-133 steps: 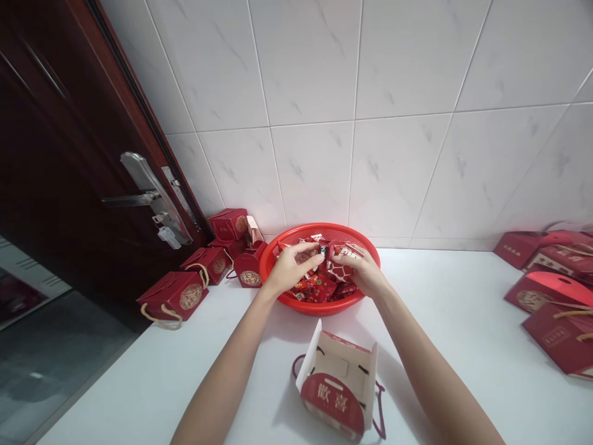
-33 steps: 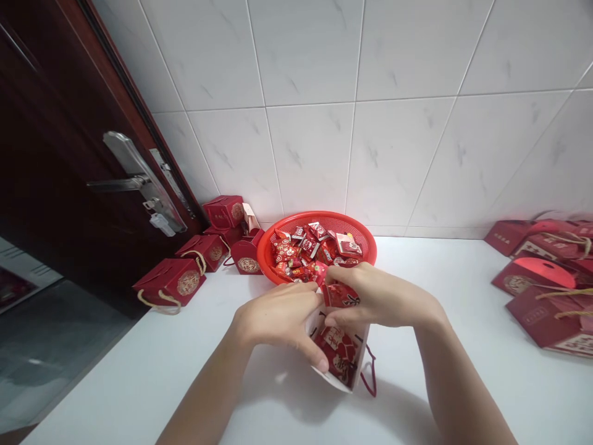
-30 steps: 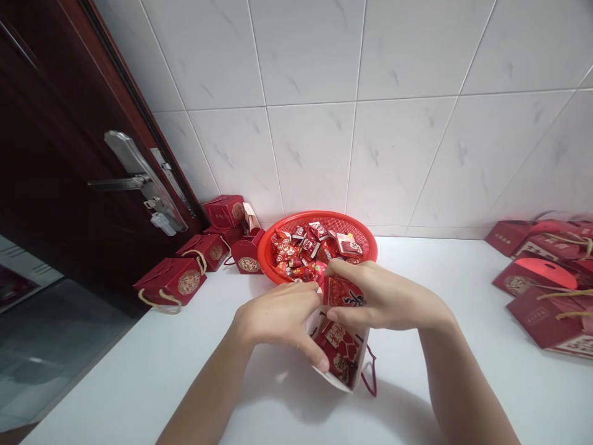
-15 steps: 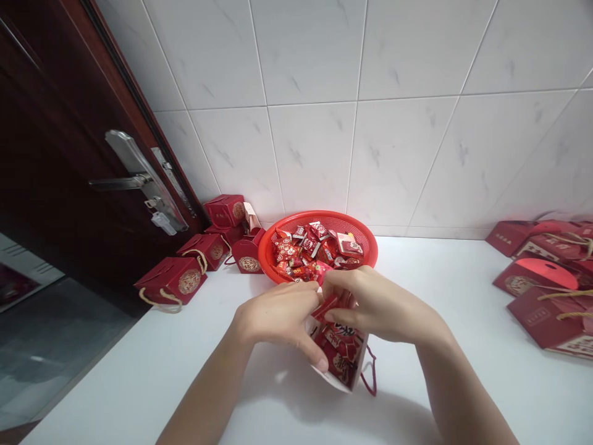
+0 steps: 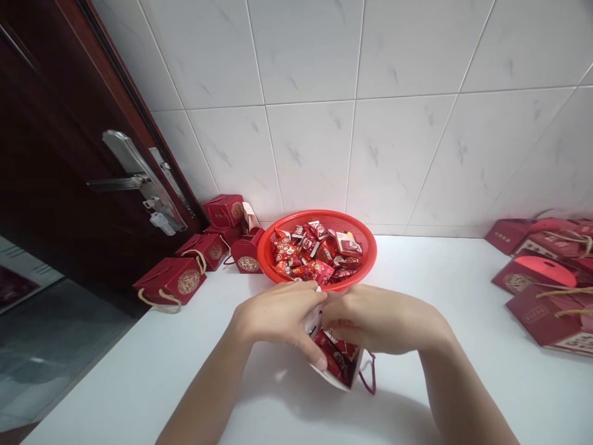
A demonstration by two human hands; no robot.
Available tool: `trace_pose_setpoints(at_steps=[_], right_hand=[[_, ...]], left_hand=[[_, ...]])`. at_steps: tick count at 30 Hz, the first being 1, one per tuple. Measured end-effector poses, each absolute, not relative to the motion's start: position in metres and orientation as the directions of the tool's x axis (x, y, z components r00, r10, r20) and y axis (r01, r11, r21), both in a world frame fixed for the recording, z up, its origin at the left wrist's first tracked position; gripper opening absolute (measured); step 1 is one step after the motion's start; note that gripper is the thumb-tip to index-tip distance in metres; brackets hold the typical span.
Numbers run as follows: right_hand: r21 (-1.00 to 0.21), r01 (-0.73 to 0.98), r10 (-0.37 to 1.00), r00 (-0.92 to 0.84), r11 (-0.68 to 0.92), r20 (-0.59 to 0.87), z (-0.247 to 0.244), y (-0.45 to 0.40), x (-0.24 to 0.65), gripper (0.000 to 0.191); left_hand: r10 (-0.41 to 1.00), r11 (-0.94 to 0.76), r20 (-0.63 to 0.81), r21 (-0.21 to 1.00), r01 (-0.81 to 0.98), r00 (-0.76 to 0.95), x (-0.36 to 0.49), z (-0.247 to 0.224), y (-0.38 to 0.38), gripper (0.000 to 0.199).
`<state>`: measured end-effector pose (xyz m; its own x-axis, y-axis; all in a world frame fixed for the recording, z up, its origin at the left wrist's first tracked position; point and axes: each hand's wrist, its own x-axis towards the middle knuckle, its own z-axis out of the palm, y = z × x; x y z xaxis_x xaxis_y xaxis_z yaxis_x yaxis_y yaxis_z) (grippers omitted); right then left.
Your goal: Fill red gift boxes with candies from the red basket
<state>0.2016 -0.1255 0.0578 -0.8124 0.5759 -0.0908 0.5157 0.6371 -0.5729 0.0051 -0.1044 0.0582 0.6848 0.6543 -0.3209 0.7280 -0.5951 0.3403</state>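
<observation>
An unclosed candy box (image 5: 359,369) with pale inner walls and a dark red cord handle stands on the white table. My left hand (image 5: 280,316) grips its left side, thumb on the near rim and fingers at the far edge. Red-wrapped candies (image 5: 334,360) lie inside the box. My right hand (image 5: 386,318) reaches into the opening from the right, fingers curled downward; their tips and anything they hold are hidden. Just beyond both hands sits a red plastic basket (image 5: 372,253) holding many red candy packets (image 5: 308,250).
Several closed red boxes (image 5: 173,278) with rope handles are grouped at the left, near a dark door with a metal handle (image 5: 123,182). More red boxes (image 5: 542,309), flatter in shape, pile up at the right. A tiled wall (image 5: 315,154) bounds the table's back.
My right hand has moved down and deeper into the box; the red packet seen at its fingers is now out of sight. The candies in the box have shifted. My left hand keeps its place.
</observation>
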Motion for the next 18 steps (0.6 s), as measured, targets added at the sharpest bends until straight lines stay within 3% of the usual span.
trace_pose_setpoints(at_steps=[4,9,14,16,18], right_hand=[[-0.525,0.497,0.431,-0.866,0.691,-0.253,0.045,-0.121,0.188,0.03],[-0.327,0.645,0.465,-0.742,0.69,-0.482,0.034,-0.117,0.163,0.018],[-0.101,0.733,0.648,-0.65,0.673,-0.397,0.03,-0.119,0.153,0.01],[-0.087,0.757,0.686,-0.629,0.648,-0.366,0.031,-0.12,0.158,0.01],[-0.173,0.747,0.657,-0.652,0.642,-0.377,0.033,-0.121,0.168,0.011]], left_hand=[[0.667,-0.553,-0.365,0.341,0.76,0.649,0.007,0.06,-0.105,0.061],[0.623,-0.613,-0.334,0.352,0.707,0.707,0.006,0.06,-0.103,0.063],[0.614,-0.64,-0.316,0.337,0.69,0.724,0.006,0.057,-0.101,0.059],[0.62,-0.64,-0.317,0.324,0.697,0.717,0.006,0.057,-0.101,0.058],[0.625,-0.634,-0.323,0.322,0.703,0.711,0.006,0.058,-0.101,0.06]])
